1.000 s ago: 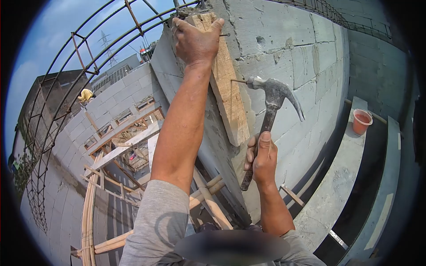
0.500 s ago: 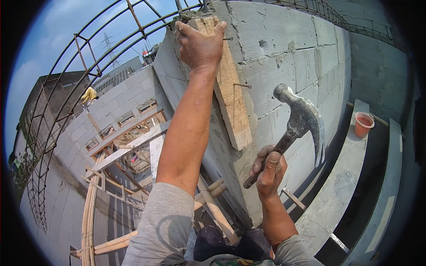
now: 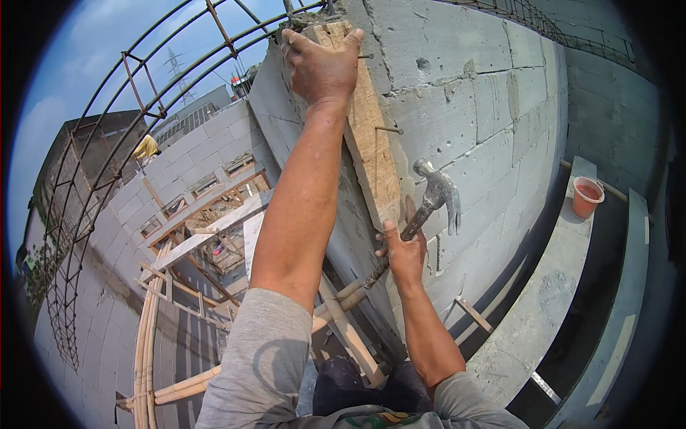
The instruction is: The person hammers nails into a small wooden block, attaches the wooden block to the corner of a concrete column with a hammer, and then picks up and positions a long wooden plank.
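Note:
My left hand (image 3: pixel 323 71) grips the upper end of a wooden plank (image 3: pixel 375 154), thumb on one edge and fingers over the other. The plank stands tilted along the end of a grey block wall (image 3: pixel 486 107). Two nails stick out of it: a long nail (image 3: pixel 389 129) midway and another nail (image 3: pixel 366 56) beside my left thumb. My right hand (image 3: pixel 406 257) is closed round the handle of a claw hammer (image 3: pixel 437 193), head up. Its fingers are at the plank's lower end; whether they press on it I cannot tell.
A rebar cage (image 3: pixel 121 121) arches at the upper left. Bamboo poles (image 3: pixel 146 336) and timber framing lie below on the left. On the right, a red bucket (image 3: pixel 587 196) stands on a scaffold board (image 3: pixel 550 286), with dark gaps alongside. A person in yellow (image 3: pixel 146 148) is far off.
My right hand has moved left and slightly up with the hammer, from beside the wall to the plank's lower end. My left hand keeps its hold at the top.

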